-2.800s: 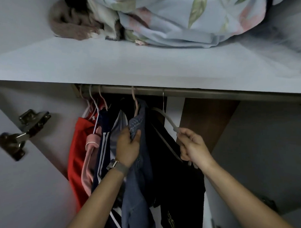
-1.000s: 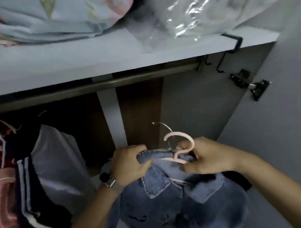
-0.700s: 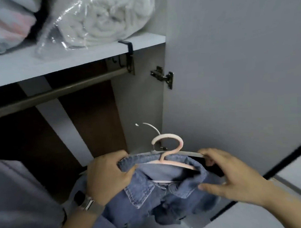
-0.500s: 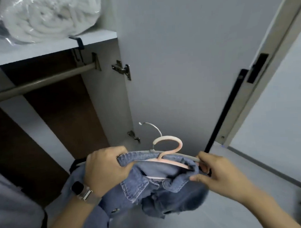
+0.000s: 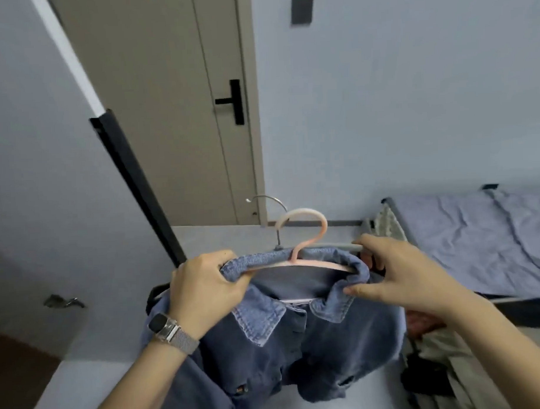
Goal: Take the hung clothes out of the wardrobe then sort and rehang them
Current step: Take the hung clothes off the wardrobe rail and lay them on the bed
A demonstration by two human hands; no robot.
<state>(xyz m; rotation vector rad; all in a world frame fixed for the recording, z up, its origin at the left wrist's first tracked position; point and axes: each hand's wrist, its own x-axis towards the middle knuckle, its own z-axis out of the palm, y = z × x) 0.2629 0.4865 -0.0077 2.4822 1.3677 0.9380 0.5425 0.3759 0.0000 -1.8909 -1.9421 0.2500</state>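
Observation:
A blue denim jacket (image 5: 298,341) hangs on a pink hanger (image 5: 306,233) in front of me, out of the wardrobe. Behind it is a second hanger with a metal hook (image 5: 268,201) and a pale bar, carrying a dark garment that is mostly hidden. My left hand (image 5: 204,289), with a watch on the wrist, grips the left shoulder of the denim jacket. My right hand (image 5: 396,276) holds the right end of the hangers, thumb on the pale bar and fingers by the jacket's collar.
The wardrobe door (image 5: 47,181) with a black edge strip stands at the left. A grey room door (image 5: 173,100) with a black handle is straight ahead. A bed with a blue sheet (image 5: 478,243) lies at the right, with clothes (image 5: 436,360) heaped by its near corner.
I lifted the denim jacket and the dark garment off the rail and turned right, away from the wardrobe. The bed has come into view.

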